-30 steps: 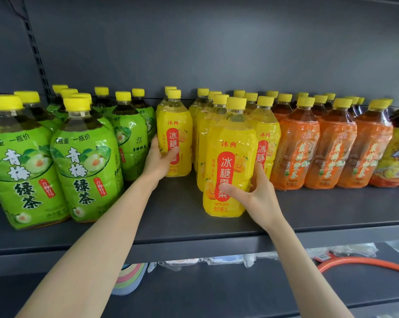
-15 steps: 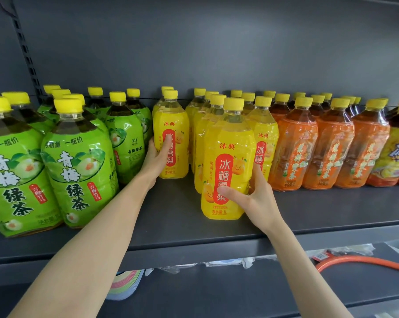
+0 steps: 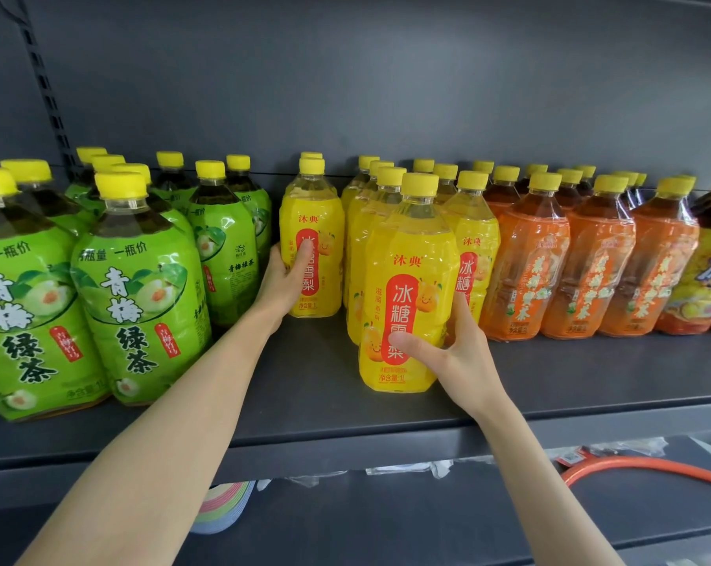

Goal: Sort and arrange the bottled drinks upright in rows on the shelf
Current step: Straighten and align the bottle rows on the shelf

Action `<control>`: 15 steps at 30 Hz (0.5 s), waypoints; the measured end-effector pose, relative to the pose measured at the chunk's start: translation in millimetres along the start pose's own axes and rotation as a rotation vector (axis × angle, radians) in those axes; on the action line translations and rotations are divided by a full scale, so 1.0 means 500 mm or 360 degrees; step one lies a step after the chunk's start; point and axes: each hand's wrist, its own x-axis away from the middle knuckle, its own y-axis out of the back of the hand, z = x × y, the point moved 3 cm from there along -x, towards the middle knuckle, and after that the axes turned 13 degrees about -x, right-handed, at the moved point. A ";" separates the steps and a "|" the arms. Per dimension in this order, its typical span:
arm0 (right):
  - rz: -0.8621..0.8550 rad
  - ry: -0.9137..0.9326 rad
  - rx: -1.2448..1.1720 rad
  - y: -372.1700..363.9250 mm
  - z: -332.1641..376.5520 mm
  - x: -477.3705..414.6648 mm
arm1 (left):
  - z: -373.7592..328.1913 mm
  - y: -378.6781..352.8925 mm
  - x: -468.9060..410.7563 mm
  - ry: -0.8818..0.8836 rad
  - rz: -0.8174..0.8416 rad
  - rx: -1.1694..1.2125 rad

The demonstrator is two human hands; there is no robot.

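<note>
Front yellow bottle (image 3: 407, 288) stands upright near the front edge of the grey shelf (image 3: 305, 406), ahead of its row of yellow bottles (image 3: 366, 239). My right hand (image 3: 454, 357) grips it low on its right side, thumb across the red label. Rear yellow bottle (image 3: 313, 247) stands upright further back, a gap apart from that row; my left hand (image 3: 282, 279) clasps it from the left, thumb on the label. Green tea bottles (image 3: 137, 296) fill the shelf to the left, just beside my left hand. Orange tea bottles (image 3: 591, 259) stand in rows to the right. All caps yellow. An orange hose (image 3: 648, 467) lies on the lower shelf.
</note>
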 end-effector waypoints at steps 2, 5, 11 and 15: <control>-0.0001 -0.0005 0.0004 0.000 0.000 0.000 | -0.001 0.000 0.000 -0.0001 0.0011 -0.0011; -0.0001 -0.0007 -0.0003 0.000 0.000 0.000 | 0.000 0.002 0.000 -0.0008 0.0026 -0.0029; 0.0008 -0.0007 -0.0016 0.000 0.001 -0.001 | -0.004 -0.001 0.003 -0.0008 0.0068 0.0014; 0.0006 -0.0004 -0.0005 0.000 0.000 -0.001 | -0.011 -0.003 0.008 -0.0068 0.0029 0.0044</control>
